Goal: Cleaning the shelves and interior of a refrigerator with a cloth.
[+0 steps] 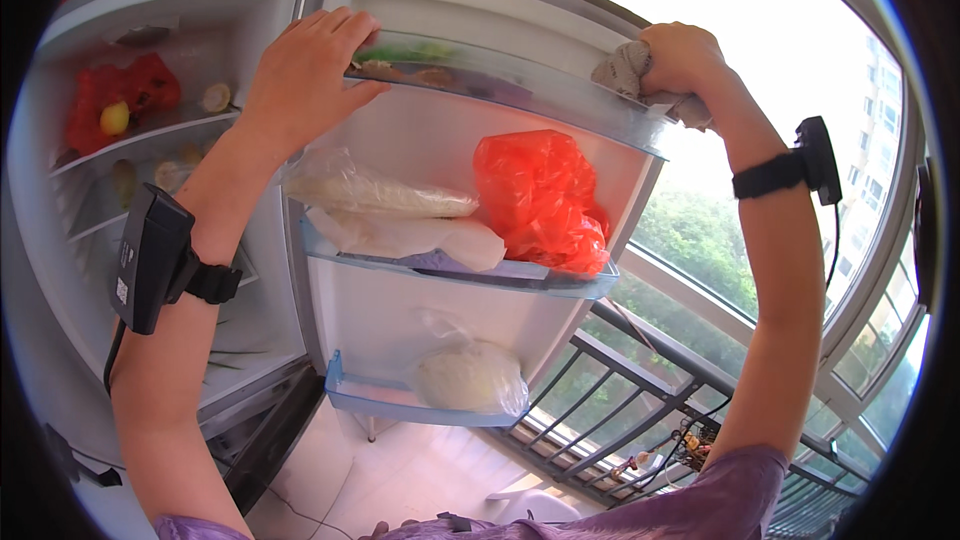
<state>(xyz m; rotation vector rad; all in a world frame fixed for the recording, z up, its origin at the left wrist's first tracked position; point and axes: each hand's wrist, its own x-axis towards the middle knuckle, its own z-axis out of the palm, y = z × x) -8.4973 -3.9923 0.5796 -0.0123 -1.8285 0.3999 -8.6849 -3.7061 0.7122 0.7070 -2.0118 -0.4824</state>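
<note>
My left hand point(311, 71) is at the left end of the clear top door bin point(480, 90) of an open refrigerator. Its fingers curl over the bin's upper side and the thumb lies along the front, gripping that end. At the bin's right end, my right hand point(681, 60) clutches a bunched grey cloth point(624, 69), pressed against the rim. Something green point(409, 52) and some brownish items show blurred through the bin's wall. Below, the middle door bin point(450, 270) holds a red plastic bag point(536, 199) and pale plastic-wrapped packages point(382, 191).
The lower door bin point(375, 397) carries a clear bag point(472, 379) with a pale round item. Inside the refrigerator, a red bag point(150, 82) and a yellow fruit point(115, 118) lie on the upper shelf. To the right run a metal railing point(600, 375) and windows. A stool point(536, 506) stands below.
</note>
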